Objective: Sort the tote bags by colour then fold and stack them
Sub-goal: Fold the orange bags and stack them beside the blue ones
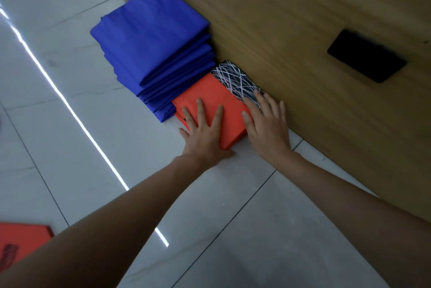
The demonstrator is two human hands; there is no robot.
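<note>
Against the base of the wooden panel [303,19], on the pale tiled floor [70,124], two piles are sitting side by side. Blue stack [154,50]: many folded bags, tall, leaning a little, edges roughly squared, touching the panel. Folded orange bag [214,106]: lying just beside the blue stack, on the near side, with what looks like another orange layer showing under its left edge; count unclear.

Left hand [203,134] is lying flat on the orange bag, fingers straight and spread, pressing down. Right hand [268,129] is also flat, fingers extended, resting along the bag's right edge next to the panel, fingertips reaching onto a black-and-white lined patch [238,78]. Cannot tell whether that patch is the bag's own print or a separate bag.

Progress, as a judgement: blue appears sorted, folded and stacked. Orange pile is only starting. One more orange bag [21,241] is lying well apart at the lower left corner, waiting to join it; whether others are lying out of view cannot be told. Black rectangle [367,55] is set in the panel, unrelated.
</note>
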